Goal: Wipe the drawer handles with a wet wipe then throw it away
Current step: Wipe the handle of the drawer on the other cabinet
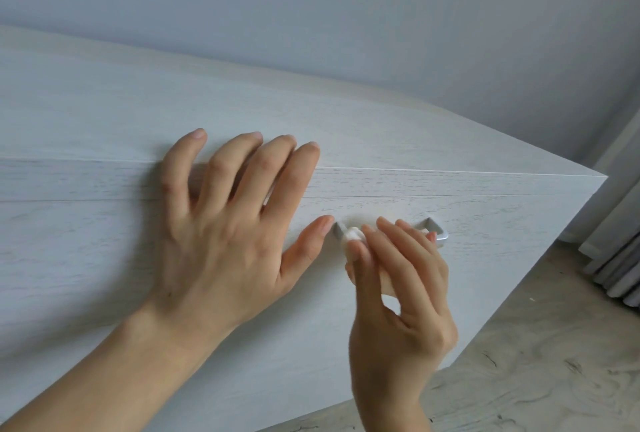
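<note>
While pinched, wipe [353, 235] touches handle [437, 231].

Soft daylight is falling evenly; the left hand [221, 223] is casting a faint shadow; slight blur is softening detail.

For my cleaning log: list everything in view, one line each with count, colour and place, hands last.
dresser: one, whitewashed wood grain, fills left and middle
handle: one, silver, on the drawer front right of middle, partly hidden by fingers
wipe: one, white, wadded against the handle's left end
wall: one, pale grey-blue, behind the dresser
floor: one, beige, marbled, lower right
curtain: one, grey, right edge
left hand: one, fingers spread, rests on the dresser front
right hand: one, pinches the wipe at the handle
</note>
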